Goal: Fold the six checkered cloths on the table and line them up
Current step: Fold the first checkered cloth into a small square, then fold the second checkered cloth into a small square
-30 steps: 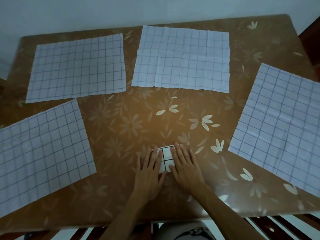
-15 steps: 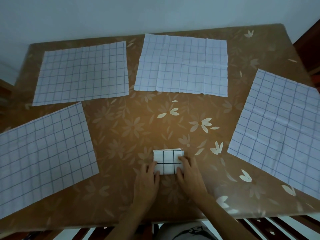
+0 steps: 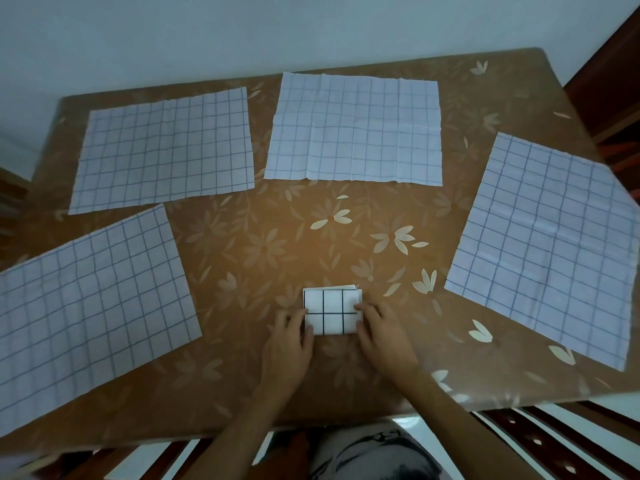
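A small folded checkered cloth [image 3: 331,311] lies near the table's front edge, white with dark grid lines. My left hand [image 3: 289,344] holds its left side with the fingertips, and my right hand [image 3: 382,332] holds its right side. Several unfolded checkered cloths lie flat around it: one at the near left [image 3: 86,303], one at the far left [image 3: 166,150], one at the far middle [image 3: 356,129] and one at the right [image 3: 550,244].
The brown table [image 3: 270,244] has a pale flower pattern and a glossy top. A light wall stands behind its far edge. Dark wooden chair slats [image 3: 540,441] show below the front edge at the right.
Both hands have slid back off the top of the folded cloth toward me and now grip its two sides. More of the folded cloth shows. The camera view has shifted slightly.
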`<action>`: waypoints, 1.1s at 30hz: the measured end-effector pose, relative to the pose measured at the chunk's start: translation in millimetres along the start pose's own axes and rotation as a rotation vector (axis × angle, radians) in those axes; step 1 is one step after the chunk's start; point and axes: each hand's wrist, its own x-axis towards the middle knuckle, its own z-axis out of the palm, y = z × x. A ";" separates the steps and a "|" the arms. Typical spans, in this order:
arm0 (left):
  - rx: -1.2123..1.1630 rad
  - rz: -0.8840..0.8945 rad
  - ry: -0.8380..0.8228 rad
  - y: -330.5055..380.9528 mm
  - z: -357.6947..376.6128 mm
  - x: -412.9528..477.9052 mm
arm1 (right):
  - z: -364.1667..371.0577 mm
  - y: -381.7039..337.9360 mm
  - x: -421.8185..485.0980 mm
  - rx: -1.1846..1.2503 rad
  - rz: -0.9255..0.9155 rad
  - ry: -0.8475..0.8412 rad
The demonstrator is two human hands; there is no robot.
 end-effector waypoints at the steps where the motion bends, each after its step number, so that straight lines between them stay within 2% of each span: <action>1: -0.003 0.007 0.006 1.6 -3.3 -1.1 | -2.5 -1.5 -2.2 -0.001 0.002 0.001; 10: 0.020 0.081 -0.021 8.6 -27.7 -34.4 | -15.2 -15.9 -62.9 0.042 0.080 0.042; 16: 0.029 0.118 -0.078 9.1 -27.6 -71.6 | -24.6 -13.3 -105.0 0.028 0.161 0.128; 33: -0.071 0.149 -0.083 46.6 1.2 -86.9 | -65.3 27.2 -141.4 -0.038 0.191 0.025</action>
